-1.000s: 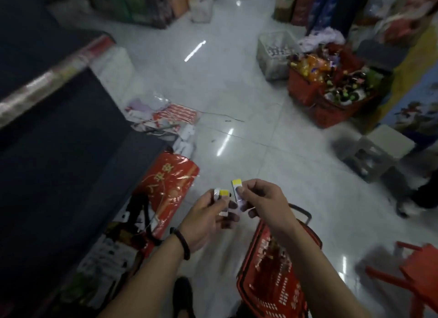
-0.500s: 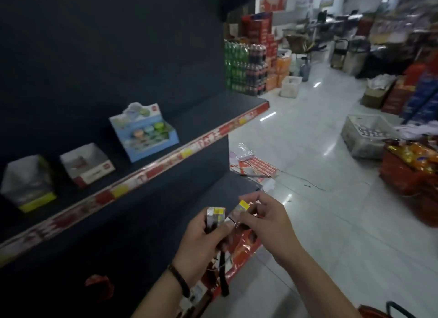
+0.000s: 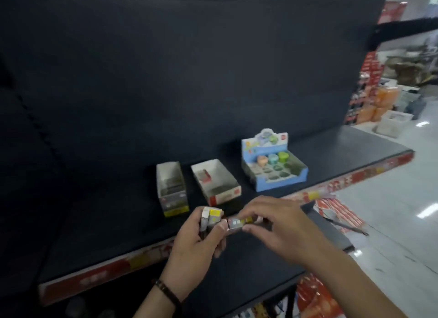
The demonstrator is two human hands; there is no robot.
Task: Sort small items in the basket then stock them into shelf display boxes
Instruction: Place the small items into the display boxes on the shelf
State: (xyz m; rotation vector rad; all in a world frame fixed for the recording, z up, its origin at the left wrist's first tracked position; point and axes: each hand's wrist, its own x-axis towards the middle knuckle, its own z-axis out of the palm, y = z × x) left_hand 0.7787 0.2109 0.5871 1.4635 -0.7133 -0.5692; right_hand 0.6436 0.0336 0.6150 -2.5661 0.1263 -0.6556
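My left hand [image 3: 196, 251] grips a small stack of yellow-topped packets [image 3: 211, 217] upright. My right hand [image 3: 275, 225] pinches one more small packet [image 3: 237, 223] sideways, right beside that stack. Both hands hover in front of a dark shelf [image 3: 343, 149]. On the shelf stand three display boxes: a narrow white one with a yellow front [image 3: 171, 189], a white one with a red front [image 3: 216, 181] holding a red item, and a blue one [image 3: 275, 166] with three round coloured items at its back row. The basket is out of view.
The shelf edge carries a red and yellow price strip [image 3: 355, 178]. A lower dark shelf [image 3: 331, 232] juts out at right. Red printed packs [image 3: 339, 213] lie on the glossy floor. Orange goods [image 3: 381, 104] and a white crate [image 3: 391, 125] stand far right.
My view has swung from the floor and red basket up to the shelf. Both hands stayed together with the packets, and the right-hand packet has turned from upright to sideways.
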